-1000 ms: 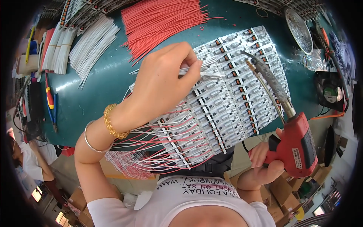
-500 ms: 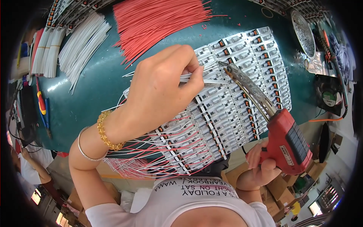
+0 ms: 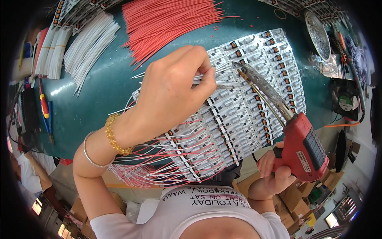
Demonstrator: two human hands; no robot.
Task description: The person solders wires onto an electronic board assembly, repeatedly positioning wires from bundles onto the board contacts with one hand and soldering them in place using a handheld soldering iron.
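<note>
My left hand is closed in a pinch on a small bundle of white wires, held above a panel of circuit boards. The wire ends point right, toward the panel's middle. In my right hand is a red soldering gun, gripped by its handle. Its long metal barrel slants up and left, and the tip sits near the wire ends; whether it touches a board is too small to tell. Red and white wires are attached along the panel's near left part.
Red wires lie in a big pile at the back, with loose white wires to their left. Screwdriver and pliers lie at the left edge. A metal dish and a black fan stand at right.
The soldering gun's tip has shifted slightly up and right, a little away from the wire ends. My left hand keeps its pinch on the wires, nearly in place.
</note>
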